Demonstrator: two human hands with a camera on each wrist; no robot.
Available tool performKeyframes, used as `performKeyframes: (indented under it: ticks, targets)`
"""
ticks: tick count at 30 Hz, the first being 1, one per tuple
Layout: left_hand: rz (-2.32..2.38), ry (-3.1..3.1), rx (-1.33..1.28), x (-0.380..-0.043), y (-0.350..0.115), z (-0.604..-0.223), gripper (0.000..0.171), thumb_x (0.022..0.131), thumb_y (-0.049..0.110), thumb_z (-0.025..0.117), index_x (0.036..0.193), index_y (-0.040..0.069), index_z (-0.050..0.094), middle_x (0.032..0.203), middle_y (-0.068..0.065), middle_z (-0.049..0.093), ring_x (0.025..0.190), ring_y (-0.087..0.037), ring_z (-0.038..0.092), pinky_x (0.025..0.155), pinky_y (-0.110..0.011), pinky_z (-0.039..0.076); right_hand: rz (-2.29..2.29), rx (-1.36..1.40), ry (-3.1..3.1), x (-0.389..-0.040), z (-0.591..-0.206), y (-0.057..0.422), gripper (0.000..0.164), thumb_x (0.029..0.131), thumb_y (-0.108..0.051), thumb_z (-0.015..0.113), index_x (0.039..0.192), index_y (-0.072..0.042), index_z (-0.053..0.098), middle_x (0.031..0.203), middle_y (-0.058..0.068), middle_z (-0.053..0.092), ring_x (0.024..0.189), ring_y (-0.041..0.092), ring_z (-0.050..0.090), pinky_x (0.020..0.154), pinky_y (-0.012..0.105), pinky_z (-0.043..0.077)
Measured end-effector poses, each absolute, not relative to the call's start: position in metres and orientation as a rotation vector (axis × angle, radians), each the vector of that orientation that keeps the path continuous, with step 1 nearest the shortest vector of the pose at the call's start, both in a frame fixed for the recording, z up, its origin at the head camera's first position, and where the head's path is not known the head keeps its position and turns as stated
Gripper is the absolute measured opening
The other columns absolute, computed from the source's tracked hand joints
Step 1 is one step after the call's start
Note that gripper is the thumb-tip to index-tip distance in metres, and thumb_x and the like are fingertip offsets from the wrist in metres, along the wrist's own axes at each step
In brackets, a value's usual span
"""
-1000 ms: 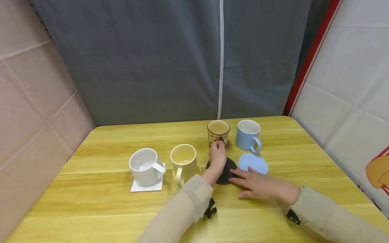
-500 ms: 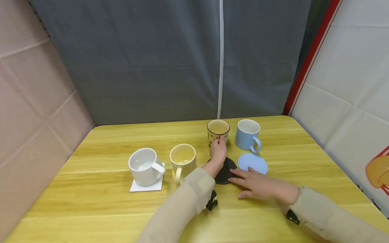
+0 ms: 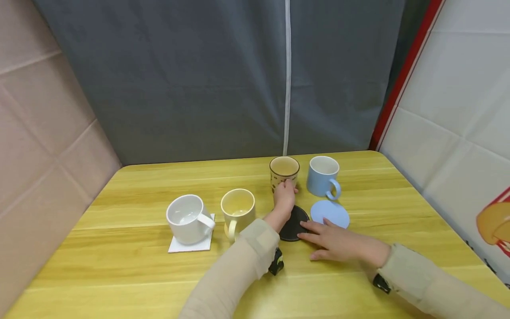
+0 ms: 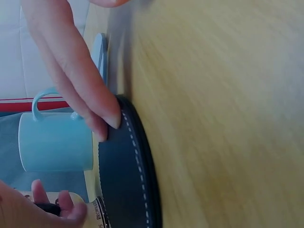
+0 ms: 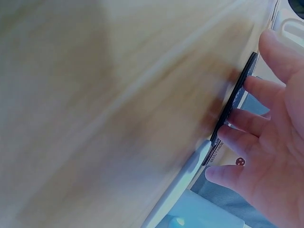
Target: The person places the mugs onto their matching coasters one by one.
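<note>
My left hand (image 3: 283,201) grips the dark handle (image 4: 47,208) of a beige patterned mug (image 3: 284,166) at the back of the table. Its fingers curl round the handle, mostly hiding it in the head view. The mug stands upright just behind a round black coaster (image 3: 294,225) with white stitching. On that coaster's right edge rest the fingertips of my right hand (image 3: 338,243), fingers spread and fairly straight. To the right, a light blue mug (image 3: 318,182) is upright behind a round light blue coaster (image 3: 331,213).
A white mug (image 3: 186,223) sits on a square white coaster (image 3: 187,246) at the left. Beside it, a yellow mug (image 3: 239,212) stands on a yellow coaster, partly behind my left sleeve (image 3: 239,266). A grey curtain (image 3: 199,88) hangs behind the wooden table (image 3: 119,266).
My left fingers have shifted slightly up and closed over the mug's handle, which showed above them a second ago. The right hand keeps its place on the black coaster.
</note>
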State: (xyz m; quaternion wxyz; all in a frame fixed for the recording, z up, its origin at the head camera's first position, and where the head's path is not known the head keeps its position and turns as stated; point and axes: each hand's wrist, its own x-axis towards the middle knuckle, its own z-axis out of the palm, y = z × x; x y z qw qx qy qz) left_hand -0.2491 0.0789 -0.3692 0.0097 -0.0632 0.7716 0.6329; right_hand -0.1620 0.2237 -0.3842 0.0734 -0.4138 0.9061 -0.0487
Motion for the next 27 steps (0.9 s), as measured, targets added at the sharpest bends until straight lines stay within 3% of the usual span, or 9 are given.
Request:
performKeyframes:
  ticks: [10,27]
  targets:
    - [1.9,2.481,-0.225,-0.247,0.077,-0.369,0.04,0.098,0.023,0.028,0.087,0.003,0.061,0.085,-0.01,0.061,0.087,-0.028,0.055,0.08,-0.034,0.043,-0.159,-1.232,2.712,-0.163,-0.385,0.223,0.058,0.091,-0.048,0.046,0.134,-0.01,0.046,0.141,0.019,0.036,0.128,0.035,0.036,0.098,0.063,0.028]
    - [1.957,2.514,-0.199,-0.235,0.071,-0.369,0.04,0.099,0.024,0.028,0.082,0.003,0.057,0.079,-0.009,0.058,0.08,-0.026,0.054,0.077,-0.034,0.044,-0.165,-1.238,2.714,-0.163,-0.388,0.224,0.058,0.09,-0.046,0.048,0.134,-0.009,0.046,0.141,0.02,0.036,0.127,0.036,0.036,0.097,0.063,0.028]
